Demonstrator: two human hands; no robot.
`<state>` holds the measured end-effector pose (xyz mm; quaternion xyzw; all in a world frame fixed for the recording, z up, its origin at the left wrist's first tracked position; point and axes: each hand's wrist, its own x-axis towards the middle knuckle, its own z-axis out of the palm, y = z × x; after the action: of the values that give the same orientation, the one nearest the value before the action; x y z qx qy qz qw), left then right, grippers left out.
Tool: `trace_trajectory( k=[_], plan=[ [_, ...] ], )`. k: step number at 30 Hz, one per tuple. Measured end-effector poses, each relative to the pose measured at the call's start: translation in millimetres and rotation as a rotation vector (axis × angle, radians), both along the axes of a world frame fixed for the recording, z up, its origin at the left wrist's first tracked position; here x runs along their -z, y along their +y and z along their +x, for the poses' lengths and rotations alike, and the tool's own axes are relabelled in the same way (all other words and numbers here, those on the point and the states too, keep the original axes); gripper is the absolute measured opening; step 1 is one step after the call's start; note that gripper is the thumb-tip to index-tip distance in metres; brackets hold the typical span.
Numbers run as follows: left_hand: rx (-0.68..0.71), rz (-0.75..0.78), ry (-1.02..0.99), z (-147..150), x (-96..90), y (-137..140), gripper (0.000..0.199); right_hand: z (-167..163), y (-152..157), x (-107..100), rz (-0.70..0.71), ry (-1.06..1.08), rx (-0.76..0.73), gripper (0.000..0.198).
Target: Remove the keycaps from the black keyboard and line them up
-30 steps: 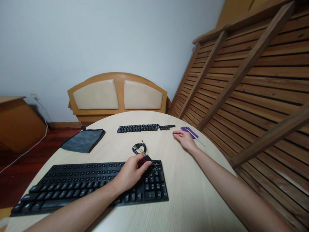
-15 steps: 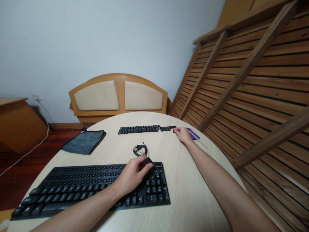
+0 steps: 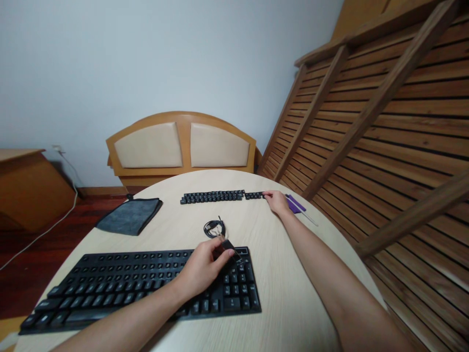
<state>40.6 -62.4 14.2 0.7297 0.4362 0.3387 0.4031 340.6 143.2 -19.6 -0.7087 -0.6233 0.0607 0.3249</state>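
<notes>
My left hand [image 3: 208, 261] is closed on a keycap puller [image 3: 227, 244] with a black handle and thin wire loops, held over the number pad of a black keyboard [image 3: 232, 304]. The keyboard's upper rows show bare switch mounts, while lower rows and the number pad carry keycaps. Farther back on the table, my right hand [image 3: 275, 200] pinches a black keycap at the right end of a short group of loose keycaps [image 3: 253, 195]. Left of that group lies a longer block of keycaps [image 3: 212, 196] in rows. The fingers partly hide the pinched keycap.
A coiled black cable [image 3: 214, 228] lies behind the keyboard. A grey cloth pouch [image 3: 130, 216] rests at the table's left. Right of my right hand are a purple item [image 3: 295, 203] and a thin pale stick [image 3: 308, 217]. Wooden slats [image 3: 414, 161] lean along the right side.
My right hand has shifted slightly, bringing its keycap up to the end of the short group. My left hand keeps the puller in nearly the same place. The view has moved a little.
</notes>
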Motion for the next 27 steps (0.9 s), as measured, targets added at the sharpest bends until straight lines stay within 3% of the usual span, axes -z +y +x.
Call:
trace_trajectory(
  k=[19, 27],
  plan=[
    [-0.003, -0.001, 0.002, 0.4, -1.6, -0.2, 0.025, -5.8, -4.1, -5.5, -0.004, 0.028, -0.005, 0.022],
    [0.0, 0.002, -0.022, -0.1, -0.1, 1.0, 0.027, -11.6, -40.3, -23.8, -0.048, 0.005, -0.059, 0.019]
  ],
)
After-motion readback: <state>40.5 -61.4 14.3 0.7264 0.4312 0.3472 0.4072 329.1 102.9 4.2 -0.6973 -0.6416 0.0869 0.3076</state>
